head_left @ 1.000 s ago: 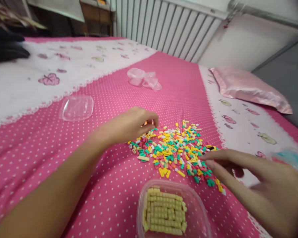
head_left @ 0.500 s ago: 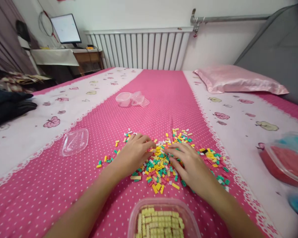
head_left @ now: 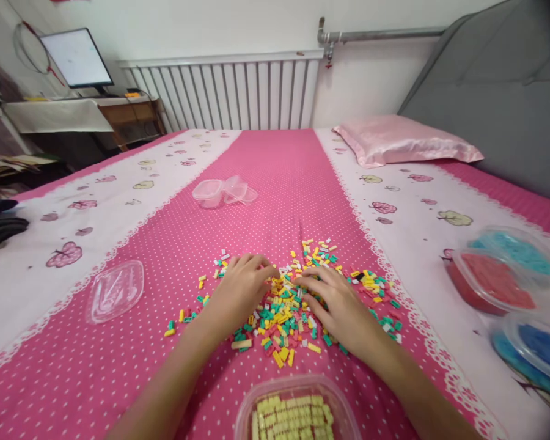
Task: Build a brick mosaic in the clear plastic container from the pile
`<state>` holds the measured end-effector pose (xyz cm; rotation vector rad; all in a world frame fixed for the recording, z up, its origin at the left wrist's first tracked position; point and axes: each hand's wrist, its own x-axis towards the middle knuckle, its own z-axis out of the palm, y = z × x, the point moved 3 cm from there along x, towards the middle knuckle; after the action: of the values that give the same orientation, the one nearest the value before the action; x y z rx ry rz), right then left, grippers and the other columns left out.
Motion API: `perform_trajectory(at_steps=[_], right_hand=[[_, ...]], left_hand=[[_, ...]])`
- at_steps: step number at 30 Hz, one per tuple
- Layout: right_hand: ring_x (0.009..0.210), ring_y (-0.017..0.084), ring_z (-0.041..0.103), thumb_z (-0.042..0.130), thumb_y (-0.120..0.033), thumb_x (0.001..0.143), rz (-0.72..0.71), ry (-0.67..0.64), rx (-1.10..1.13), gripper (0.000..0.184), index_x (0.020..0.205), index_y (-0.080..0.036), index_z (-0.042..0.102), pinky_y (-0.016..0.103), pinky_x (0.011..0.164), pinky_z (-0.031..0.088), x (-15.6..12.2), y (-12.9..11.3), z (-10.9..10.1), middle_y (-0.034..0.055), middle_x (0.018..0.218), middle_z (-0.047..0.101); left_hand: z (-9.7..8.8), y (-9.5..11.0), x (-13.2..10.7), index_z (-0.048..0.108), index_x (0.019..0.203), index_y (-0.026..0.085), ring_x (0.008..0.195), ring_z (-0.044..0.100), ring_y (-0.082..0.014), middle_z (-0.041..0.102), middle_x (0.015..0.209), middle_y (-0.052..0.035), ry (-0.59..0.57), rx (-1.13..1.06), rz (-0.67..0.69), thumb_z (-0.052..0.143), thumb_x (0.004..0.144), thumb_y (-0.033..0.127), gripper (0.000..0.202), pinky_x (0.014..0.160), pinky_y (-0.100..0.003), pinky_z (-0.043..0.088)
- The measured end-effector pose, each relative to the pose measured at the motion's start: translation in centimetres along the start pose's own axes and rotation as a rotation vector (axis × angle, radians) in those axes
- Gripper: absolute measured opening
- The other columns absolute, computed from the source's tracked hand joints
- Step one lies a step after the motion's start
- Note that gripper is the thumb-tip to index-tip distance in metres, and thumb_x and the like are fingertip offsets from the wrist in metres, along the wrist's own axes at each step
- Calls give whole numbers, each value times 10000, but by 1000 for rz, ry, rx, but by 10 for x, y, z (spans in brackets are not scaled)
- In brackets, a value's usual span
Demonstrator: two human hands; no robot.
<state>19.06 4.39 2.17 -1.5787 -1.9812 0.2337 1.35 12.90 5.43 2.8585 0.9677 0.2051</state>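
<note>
A loose pile of small toy building bricks in yellow, green, red and white lies on the pink dotted bedspread. My left hand rests over its left side, fingers bent toward the middle, with a gap between index finger and thumb. Across from it, my right hand reaches into the right side with its fingers spread. No brick shows held in either hand, though some fingertips are partly hidden among the bricks. Closest to me stands a clear plastic tub of pale yellow bricks set in rows.
At right stand clear tubs with red contents, turquoise contents and blue contents. A clear lid lies at left. Several clear containers sit farther back. A pink pillow lies at the far right.
The view has turned to the right, so the scene sits farther left and more of the right-hand tubs shows. Both hands stay over the brick pile with little change in pose.
</note>
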Motion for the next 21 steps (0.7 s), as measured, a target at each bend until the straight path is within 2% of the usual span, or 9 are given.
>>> perform_trajectory(at_steps=[3, 5, 11, 15, 17, 19, 21], right_hand=[[1127, 235, 616, 554, -131, 947, -1, 27, 6, 301, 1176, -254, 706, 440, 968, 524, 0, 0, -1, 85, 1197, 663], [1119, 231, 619, 557, -133, 946, -7, 44, 8, 290, 1161, -254, 708, 435, 967, 527, 0, 0, -2, 81, 1188, 666], [1114, 227, 602, 535, -133, 957, -7, 51, 7, 273, 1155, -215, 704, 433, 981, 505, -1, 0, -3, 84, 1176, 674], [1084, 212, 618, 555, -136, 959, -77, 132, -8, 211, 1096, -196, 704, 403, 972, 488, -4, -13, -14, 76, 1095, 690], [1050, 194, 639, 558, -123, 957, -114, 141, 4, 185, 1063, -205, 685, 375, 950, 494, -5, -25, -23, 58, 1063, 697], [1006, 173, 654, 592, -165, 956, -100, 82, 54, 131, 1038, -232, 669, 334, 904, 510, -7, -36, -30, 23, 1050, 696], [930, 155, 669, 649, -215, 936, -83, 44, 103, 85, 1006, -259, 666, 293, 817, 528, -9, -45, -37, -10, 1017, 687]], left_hand=[[-15, 4, 16, 764, 903, 268, 910, 604, -184, 685, 927, -6, -132, -6, 154, 691, 903, 163, 128, 817, -321, 380], [-16, 8, 22, 770, 824, 277, 863, 601, -176, 675, 842, 9, -178, 17, 217, 754, 844, 146, 134, 770, -315, 349], [10, 11, 14, 713, 763, 203, 842, 553, -210, 659, 824, -32, -158, 66, 239, 687, 926, 232, 167, 745, -358, 293], [11, 9, 10, 715, 824, 211, 895, 559, -224, 668, 873, -33, -95, 25, 259, 667, 934, 238, 123, 761, -352, 302], [2, 12, 8, 709, 840, 221, 852, 587, -184, 673, 847, 3, -41, -123, 292, 669, 918, 221, 88, 757, -317, 335], [-8, 16, 5, 695, 866, 207, 769, 611, -128, 672, 801, 34, -22, -354, 270, 662, 913, 240, 66, 719, -260, 373], [-15, 22, 2, 712, 849, 210, 679, 607, -85, 657, 722, 66, -78, -548, 273, 666, 911, 274, 100, 663, -216, 388]])
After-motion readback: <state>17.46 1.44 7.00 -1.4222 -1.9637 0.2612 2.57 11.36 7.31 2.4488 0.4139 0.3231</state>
